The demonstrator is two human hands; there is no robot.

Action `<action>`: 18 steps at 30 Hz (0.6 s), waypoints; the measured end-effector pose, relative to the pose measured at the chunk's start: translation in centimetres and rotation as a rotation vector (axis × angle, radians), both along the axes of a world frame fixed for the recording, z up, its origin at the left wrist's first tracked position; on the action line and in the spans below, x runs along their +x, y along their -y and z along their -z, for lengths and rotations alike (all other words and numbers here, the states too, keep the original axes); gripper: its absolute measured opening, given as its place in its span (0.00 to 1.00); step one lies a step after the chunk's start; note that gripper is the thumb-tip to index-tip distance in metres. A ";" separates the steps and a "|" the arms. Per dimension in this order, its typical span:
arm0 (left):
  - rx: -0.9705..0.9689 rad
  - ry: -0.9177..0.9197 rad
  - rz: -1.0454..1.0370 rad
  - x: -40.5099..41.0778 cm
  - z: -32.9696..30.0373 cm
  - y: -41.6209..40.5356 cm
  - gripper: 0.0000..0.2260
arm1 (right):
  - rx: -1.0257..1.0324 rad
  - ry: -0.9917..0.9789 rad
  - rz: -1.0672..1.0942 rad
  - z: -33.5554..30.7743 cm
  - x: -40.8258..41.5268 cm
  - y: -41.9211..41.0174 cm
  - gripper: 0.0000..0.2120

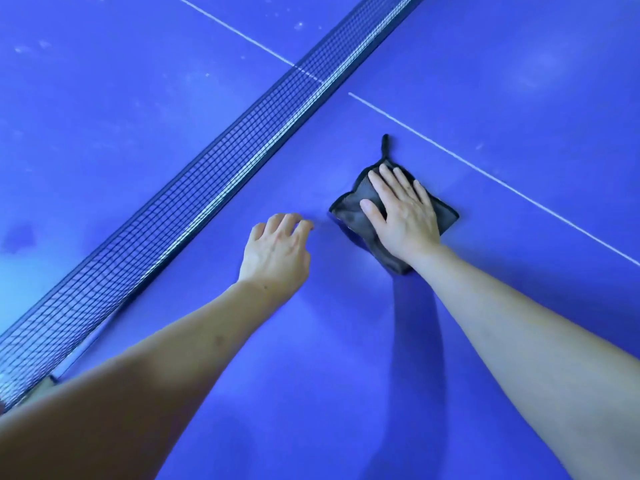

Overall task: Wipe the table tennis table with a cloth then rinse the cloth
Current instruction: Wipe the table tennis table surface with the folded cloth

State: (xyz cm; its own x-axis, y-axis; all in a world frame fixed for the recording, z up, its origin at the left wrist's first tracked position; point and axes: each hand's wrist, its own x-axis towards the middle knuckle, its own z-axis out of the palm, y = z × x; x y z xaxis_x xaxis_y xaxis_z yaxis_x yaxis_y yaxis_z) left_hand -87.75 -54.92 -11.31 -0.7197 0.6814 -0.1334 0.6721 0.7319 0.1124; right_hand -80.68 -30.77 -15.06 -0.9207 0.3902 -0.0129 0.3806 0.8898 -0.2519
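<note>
Head view is all I have, and it looks steeply down onto the blue surface (502, 81) of the table tennis table, which fills the frame so that none of its edges show. My right hand (403, 216) lies flat just right of the centre of the frame, fingers straight and spread, pressing the cloth (349, 211) down against the surface. The cloth is dark grey and folded into a rough square; the palm and wrist cover most of it, so I see only its left part, a strip at the right edge and one corner below the wrist. A thin hanging loop (384, 147) sticks out from its top corner toward the white line (485, 173) that runs diagonally to the right edge of the frame. My left hand (277, 251) is just left of the cloth, apart from it, fingers loosely curled and holding nothing; the fingertips are at or on the surface, but I cannot tell whether they bear weight. The net (194, 188) crosses from the lower left corner to the top of the frame, its near post cut off at the left edge. Pale specks and smudges mark the far half at upper left. Both forearms run out of the frame at the bottom, the left one blurred.
</note>
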 end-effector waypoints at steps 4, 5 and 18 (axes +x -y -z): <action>-0.044 -0.025 0.017 -2.6 0.5 -4.0 0.21 | -0.002 -0.010 0.046 0.2 -3.0 -6.4 0.30; -0.054 -0.020 0.026 -2.9 0.7 -4.6 0.22 | -0.005 -0.009 0.061 0.0 -3.8 -7.8 0.30; -0.127 0.058 0.066 -2.9 0.1 -4.7 0.24 | 0.060 0.063 0.042 -0.4 -5.3 -5.6 0.34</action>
State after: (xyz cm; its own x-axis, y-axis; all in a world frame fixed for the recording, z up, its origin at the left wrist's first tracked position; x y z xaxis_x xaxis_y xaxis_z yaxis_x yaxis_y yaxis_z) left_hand -90.60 -50.22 -11.44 -0.6624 0.7020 -0.2616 0.7142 0.6971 0.0624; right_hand -85.97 -25.17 -14.69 -0.9016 0.4301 -0.0458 0.4312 0.8855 -0.1732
